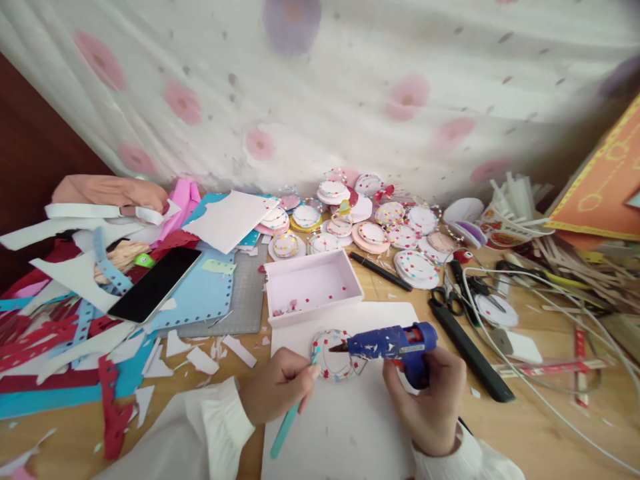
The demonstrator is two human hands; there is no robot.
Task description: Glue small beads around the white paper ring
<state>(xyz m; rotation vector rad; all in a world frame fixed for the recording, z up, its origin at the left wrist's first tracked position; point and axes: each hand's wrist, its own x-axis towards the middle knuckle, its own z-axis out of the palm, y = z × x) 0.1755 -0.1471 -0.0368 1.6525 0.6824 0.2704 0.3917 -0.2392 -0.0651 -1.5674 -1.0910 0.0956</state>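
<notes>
My right hand is closed around the handle of a blue hot glue gun, whose dark nozzle points left. Under the nozzle lies a round white paper disc dotted with small red and blue pieces. My left hand pinches a slim teal tool, perhaps tweezers, at the disc's left edge. Whether its tip touches the disc I cannot tell. Both disc and hands are over a white sheet. Just behind is a pale pink box with small red pieces inside.
Several decorated paper discs crowd the back. On the left, a phone rests among paper scraps and a grey cutting mat. Scissors, a long black bar and a looping white cable are on the right.
</notes>
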